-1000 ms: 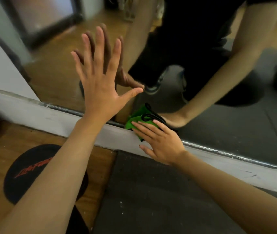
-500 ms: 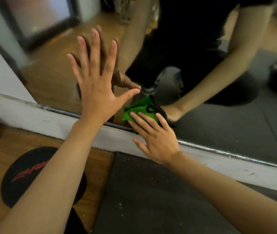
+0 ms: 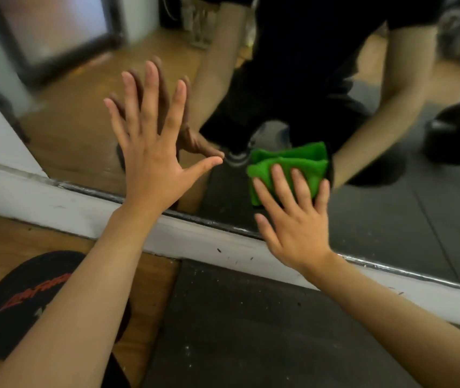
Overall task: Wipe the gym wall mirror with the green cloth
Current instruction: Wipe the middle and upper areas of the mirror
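We hold our left hand (image 3: pixel 150 152) against the mirror (image 3: pixel 391 219), fingers straight and fanned wide, fingertips meeting their reflection; it grips nothing. Our right hand (image 3: pixel 293 219) lies low on the mirror, its fingers (image 3: pixel 282 183) straight and slightly spread, pressing the folded green cloth (image 3: pixel 287 163) flat to the glass, with the thumb out free below the cloth. The cloth sits just above the mirror's bottom rim, apart from our left thumb. Below the mirror runs a white baseboard (image 3: pixel 55 208), then a dark mat (image 3: pixel 237 317) and a round black disc (image 3: pixel 27 292) with red lettering.
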### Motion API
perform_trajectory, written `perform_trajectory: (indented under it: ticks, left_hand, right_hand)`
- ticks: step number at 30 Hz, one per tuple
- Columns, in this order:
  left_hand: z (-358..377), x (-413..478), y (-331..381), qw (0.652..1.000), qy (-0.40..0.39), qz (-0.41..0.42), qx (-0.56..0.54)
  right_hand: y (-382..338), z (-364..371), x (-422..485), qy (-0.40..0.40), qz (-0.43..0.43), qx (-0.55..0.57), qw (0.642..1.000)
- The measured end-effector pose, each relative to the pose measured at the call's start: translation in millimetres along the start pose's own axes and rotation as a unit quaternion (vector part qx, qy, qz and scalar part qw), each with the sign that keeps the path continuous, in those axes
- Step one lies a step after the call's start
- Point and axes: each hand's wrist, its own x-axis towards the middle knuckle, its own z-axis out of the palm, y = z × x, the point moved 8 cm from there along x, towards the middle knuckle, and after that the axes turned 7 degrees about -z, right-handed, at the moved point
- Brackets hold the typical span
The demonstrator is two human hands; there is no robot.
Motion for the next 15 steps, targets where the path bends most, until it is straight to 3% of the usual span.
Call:
perform_trajectory:
  ticks: [3,6,11,15]
  left_hand:
    - [-2,-1,2,1.0,0.001,0.013,0.014]
    - [-1,-2,0,1.0,-0.008,0.008,0.012]
    - [-2,-2,2,1.0,0.004,0.009,-0.006]
    - [-2,-2,2,1.0,0.002,0.005,-0.006]
  right_hand:
    - [-35,-8,48,0.055,-0.023,0.032,0.998]
    - [-5,-2,15,0.058,-0.035,-0.007,0.998]
    - [73,4,-84,0.003,0.073,-0.041,0.997]
    - [40,-6,-27,0.036,0.118,-0.011,0.992]
